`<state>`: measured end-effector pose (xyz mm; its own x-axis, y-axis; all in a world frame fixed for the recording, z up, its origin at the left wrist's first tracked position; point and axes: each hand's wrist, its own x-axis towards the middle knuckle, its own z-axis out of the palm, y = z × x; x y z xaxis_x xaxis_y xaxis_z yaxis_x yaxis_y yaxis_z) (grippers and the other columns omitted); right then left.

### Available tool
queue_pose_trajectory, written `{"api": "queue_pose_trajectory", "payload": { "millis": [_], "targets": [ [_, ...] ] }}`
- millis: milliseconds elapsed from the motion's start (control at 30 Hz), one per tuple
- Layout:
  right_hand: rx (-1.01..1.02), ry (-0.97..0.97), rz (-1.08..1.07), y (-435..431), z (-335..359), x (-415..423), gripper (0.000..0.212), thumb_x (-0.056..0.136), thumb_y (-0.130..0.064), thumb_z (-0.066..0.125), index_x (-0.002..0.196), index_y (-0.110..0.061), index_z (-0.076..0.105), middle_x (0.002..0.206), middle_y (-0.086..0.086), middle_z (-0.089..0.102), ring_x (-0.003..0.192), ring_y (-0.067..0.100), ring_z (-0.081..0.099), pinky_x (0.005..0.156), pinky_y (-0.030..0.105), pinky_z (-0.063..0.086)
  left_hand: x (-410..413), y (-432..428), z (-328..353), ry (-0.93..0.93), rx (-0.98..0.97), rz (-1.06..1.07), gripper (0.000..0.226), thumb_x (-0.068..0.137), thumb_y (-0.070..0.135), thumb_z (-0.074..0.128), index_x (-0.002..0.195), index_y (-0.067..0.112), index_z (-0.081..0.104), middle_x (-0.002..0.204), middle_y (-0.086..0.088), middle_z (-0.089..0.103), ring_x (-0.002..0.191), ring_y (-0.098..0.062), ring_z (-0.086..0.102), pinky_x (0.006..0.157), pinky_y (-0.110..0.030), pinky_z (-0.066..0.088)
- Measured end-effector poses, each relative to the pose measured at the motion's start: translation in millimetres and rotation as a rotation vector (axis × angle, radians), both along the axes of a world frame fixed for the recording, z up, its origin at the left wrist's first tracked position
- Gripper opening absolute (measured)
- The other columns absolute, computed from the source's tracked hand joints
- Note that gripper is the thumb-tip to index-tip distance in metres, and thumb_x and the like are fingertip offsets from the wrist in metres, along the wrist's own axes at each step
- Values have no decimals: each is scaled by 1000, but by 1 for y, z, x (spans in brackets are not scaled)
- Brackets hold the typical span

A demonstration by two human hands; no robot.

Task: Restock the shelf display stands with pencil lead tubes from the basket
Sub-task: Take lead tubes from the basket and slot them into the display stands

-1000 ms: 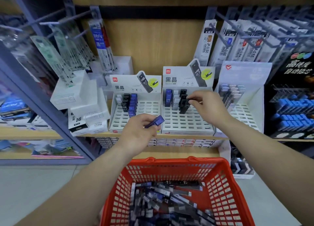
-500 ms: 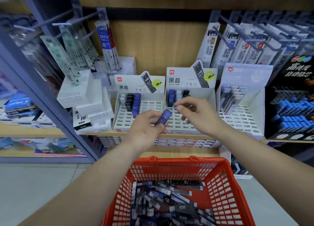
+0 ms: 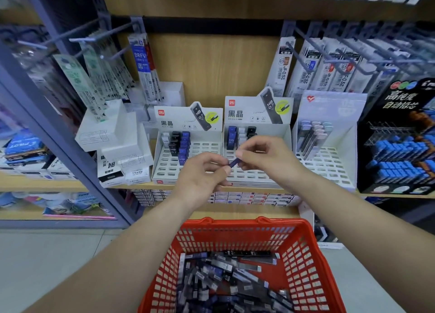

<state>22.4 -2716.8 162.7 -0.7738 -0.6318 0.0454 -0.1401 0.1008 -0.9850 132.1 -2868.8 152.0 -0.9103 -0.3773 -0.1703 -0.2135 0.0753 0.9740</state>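
I have one view only: head-worn wide-angle, aimed forward and down, close on shelf back panel straight ahead; basket nearest me, low in frame.

A light wooden back panel lines the shelving bay, crossed near its top by a black horizontal rail. Grey metal peg hooks jut forward, hung with long narrow refill packets. A grey-blue metal upright post slants down the left side between two bays. Light wooden shelf boards run beneath, above a pale smooth floor. Plain white cardboard boxes are stacked left of centre.
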Motion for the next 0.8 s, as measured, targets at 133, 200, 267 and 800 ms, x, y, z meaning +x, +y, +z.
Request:
{"api": "queue_pose_trajectory", "payload": {
  "millis": [133, 200, 267, 800],
  "targets": [
    [22, -54, -32, 2, -5, -4, 22, 84, 1, 76, 100, -14, 72, 91, 15, 72, 76, 19, 71, 76, 29, 60, -3, -2, -5, -4, -80, 8, 22, 86, 7, 80, 101, 16, 67, 94, -4, 73, 63, -12, 72, 62, -25, 60],
    [9, -138, -62, 0, -7, -6, 26, 81, 0, 79, 102, -13, 71, 90, 18, 73, 76, 23, 73, 73, 28, 59, -3, -3, -6, -14, -95, 6, 23, 84, 6, 81, 99, 17, 67, 95, -5, 72, 64, -14, 72, 63, -26, 61],
    [-4, -198, -77, -3, -11, -5, 20, 80, -1, 81, 96, -9, 72, 83, 17, 75, 72, 25, 72, 70, 30, 59, -1, -6, -7, -20, -100, 12, 23, 84, 6, 81, 98, 17, 68, 95, -7, 72, 64, -16, 72, 62, -25, 60],
    [266, 380, -82, -113, -46, 2, 12, 88, -7, 75, 96, -16, 75, 77, -16, 65, 67, -8, 60, 66, 2, 44, 42, -116, -50, -420, -942, -157, 61, 91, 37, 69, 147, 25, 46, 153, 4, 43, 132, -20, 48, 105, -32, 42]
  ]
}}
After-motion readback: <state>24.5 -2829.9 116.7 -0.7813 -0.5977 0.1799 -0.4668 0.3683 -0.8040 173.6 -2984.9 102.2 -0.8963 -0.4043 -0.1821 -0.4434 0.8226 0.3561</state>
